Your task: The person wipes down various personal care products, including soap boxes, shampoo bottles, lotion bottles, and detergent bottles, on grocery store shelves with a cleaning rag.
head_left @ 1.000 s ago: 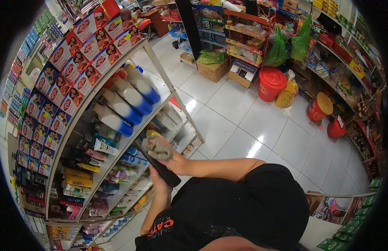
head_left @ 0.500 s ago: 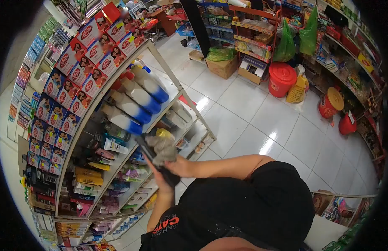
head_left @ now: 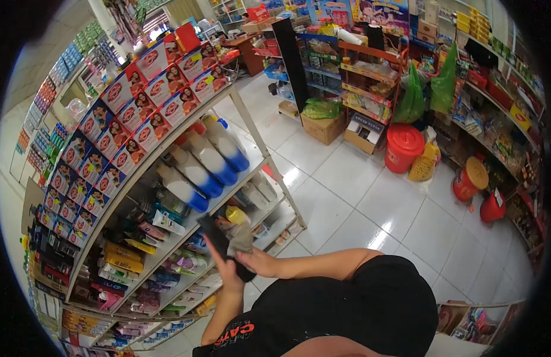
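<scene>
My left hand [head_left: 229, 273] is wrapped around a long black object, bottle-like in shape [head_left: 216, 231], which is tilted in front of my body. A greyish-beige cloth [head_left: 241, 239] is gripped in my right hand [head_left: 260, 263] and pressed against the black object's side. Both hands are close together beside the shelf unit [head_left: 269, 159]. Just beyond them, white bottles with blue ends [head_left: 202, 172] stand in a row on its upper shelf. A yellow-topped item [head_left: 235, 214] sits partly behind the cloth.
Red and blue soap boxes [head_left: 146, 98] are stacked along the unit's top. Lower shelves hold tubes and bottles [head_left: 123, 259]. Across the tiled floor [head_left: 347, 205] stand a red bucket [head_left: 404, 149], a yellow bag [head_left: 425, 160], a cardboard box [head_left: 324, 128] and a snack rack [head_left: 370, 74].
The view has tilted up, so shelves and floor items appear lower. My right hand and the cloth have shifted down along the black object, uncovering more of its upper part.
</scene>
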A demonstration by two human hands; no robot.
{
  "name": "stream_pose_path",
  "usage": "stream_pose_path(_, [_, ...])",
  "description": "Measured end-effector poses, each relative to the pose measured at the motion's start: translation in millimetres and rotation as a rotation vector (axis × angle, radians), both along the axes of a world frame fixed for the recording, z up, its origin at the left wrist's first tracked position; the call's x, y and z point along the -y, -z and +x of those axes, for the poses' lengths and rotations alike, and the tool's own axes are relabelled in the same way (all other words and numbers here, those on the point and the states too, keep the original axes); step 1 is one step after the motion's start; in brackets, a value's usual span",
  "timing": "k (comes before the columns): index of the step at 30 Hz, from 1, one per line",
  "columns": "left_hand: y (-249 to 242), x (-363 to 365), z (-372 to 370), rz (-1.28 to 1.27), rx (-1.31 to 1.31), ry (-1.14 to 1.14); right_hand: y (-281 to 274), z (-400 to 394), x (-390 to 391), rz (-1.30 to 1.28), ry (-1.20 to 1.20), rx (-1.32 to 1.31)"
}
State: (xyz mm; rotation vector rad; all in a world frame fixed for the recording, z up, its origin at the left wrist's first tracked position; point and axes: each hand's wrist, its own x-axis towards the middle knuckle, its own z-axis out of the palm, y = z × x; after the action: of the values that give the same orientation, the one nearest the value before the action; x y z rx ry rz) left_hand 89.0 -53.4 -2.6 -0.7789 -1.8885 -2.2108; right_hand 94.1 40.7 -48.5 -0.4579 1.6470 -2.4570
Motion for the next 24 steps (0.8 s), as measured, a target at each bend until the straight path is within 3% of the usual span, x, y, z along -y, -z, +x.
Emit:
stream_pose_path(2, [19.9, 4.7, 5.2, -0.154, -0.065, 0.048, -19.2, 0.5, -19.9, 0.053, -0.045, 0.129])
stream_pose_path(5, [28.3, 7.9, 6.6, -0.146, -0.041, 0.051, -16.7, 3.4, -5.9, -0.143, 0.091, 0.084])
stream_pose_path(8, [9.9, 12.3, -4.9, -0.060, -0.173, -0.115, -15.5, 6.4, -15.8, 0.211, -0.202, 0.165])
stream_pose_path(10, [-11.1, 12.1, -6.7, 0.048, -0.163, -0.206, -23.3, 18.0, -3.9, 0.016, -0.114, -0.076])
stream_pose_path(11, [-15.8, 12.7, -7.2, 0.106, -0.144, -0.229, -21.5, 17.6, 0.5, -0.005, -0.068, -0.076])
stream_pose_path(19, [20.7, 15.2, -17.9, -0.307, -0.267, -0.105, -20.2, 10.4, -8.4, -0.121, 0.138, 0.146])
stream_pose_path(23, [26.8, 24.3, -13.4, -0.170, -0.041, 0.004, -0.6, -6.6, -12.8, -0.080, 0.219, -0.020])
stream_pose_path(24, [27.5, 26.6, -12.1, -0.134, 0.014, 0.029, -13.4, -5.3, -20.5, 0.103, 0.271, -0.064])
